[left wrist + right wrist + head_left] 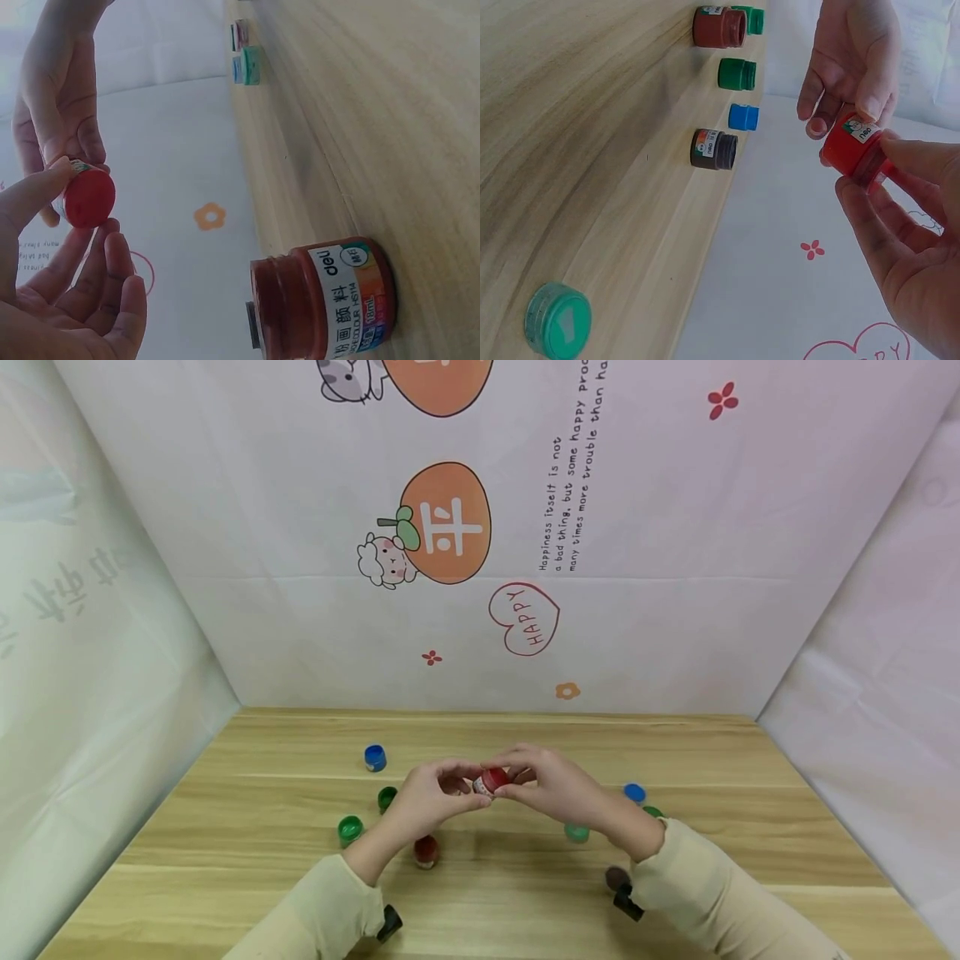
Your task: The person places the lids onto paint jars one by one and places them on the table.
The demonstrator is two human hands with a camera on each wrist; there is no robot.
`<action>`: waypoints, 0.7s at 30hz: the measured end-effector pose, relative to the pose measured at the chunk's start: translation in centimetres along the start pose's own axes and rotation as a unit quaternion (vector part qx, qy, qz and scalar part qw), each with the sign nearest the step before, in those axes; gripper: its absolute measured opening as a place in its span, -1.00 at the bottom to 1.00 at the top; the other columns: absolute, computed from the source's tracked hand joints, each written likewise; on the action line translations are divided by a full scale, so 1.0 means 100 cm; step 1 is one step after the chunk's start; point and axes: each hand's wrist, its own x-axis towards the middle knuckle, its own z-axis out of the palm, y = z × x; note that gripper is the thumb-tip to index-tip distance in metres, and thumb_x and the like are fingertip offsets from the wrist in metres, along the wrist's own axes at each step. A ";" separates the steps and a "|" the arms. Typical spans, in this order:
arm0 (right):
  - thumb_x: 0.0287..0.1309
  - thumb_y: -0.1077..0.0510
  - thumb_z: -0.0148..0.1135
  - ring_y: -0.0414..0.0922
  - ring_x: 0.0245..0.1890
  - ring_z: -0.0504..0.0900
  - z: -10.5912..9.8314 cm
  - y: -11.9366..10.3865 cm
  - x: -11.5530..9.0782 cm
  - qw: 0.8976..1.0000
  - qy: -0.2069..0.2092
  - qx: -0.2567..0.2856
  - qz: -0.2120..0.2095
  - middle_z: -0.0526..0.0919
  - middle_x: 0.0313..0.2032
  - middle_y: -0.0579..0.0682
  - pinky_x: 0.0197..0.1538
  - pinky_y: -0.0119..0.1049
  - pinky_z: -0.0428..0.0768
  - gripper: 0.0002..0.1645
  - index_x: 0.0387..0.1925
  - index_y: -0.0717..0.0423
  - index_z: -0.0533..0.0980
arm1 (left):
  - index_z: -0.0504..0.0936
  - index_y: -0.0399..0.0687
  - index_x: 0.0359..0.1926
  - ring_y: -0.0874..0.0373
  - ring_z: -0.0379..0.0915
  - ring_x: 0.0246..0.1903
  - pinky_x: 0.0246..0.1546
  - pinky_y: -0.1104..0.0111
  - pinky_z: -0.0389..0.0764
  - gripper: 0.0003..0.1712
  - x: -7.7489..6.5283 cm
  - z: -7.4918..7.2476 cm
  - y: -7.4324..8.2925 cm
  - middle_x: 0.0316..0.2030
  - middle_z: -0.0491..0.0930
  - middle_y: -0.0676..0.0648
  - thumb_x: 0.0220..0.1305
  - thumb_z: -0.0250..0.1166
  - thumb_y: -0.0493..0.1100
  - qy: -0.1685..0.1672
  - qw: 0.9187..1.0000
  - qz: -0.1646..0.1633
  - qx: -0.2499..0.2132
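Note:
A small red paint jar (pixel 491 780) is raised above the table between both hands. My left hand (pixel 435 795) grips its body from the left, thumb pressing on the label. From the other side my right hand (pixel 551 783) pinches the neck end, with thumb and fingers around it. The right wrist view shows the red jar (pixel 853 146) tilted, its label facing up and its neck between the right fingers. In the left wrist view its round red end (pixel 90 198) faces the camera.
Left on the wooden table (pixel 495 910) stand uncapped jars: blue (pixel 375 757), dark green (pixel 387 797), green (pixel 350 830), reddish brown (pixel 426 852), and dark brown (pixel 712 148). Lids lie right: blue (pixel 634 792), green (pixel 652 811), light green (pixel 577 833) and brown (pixel 617 878). White sheets (pixel 300 610) enclose the table.

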 end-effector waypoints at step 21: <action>0.10 0.18 0.31 -0.22 -0.28 0.57 -0.023 0.026 -0.016 0.998 0.007 -0.046 0.034 0.57 -0.10 -0.12 -0.21 -0.36 0.56 -0.58 0.05 0.05 0.54 | 0.65 0.25 -0.18 0.16 0.48 -0.23 -0.30 0.23 0.51 -0.77 -0.015 -0.038 -0.005 -0.27 0.61 0.17 0.09 0.37 0.06 0.077 0.996 0.006 0.032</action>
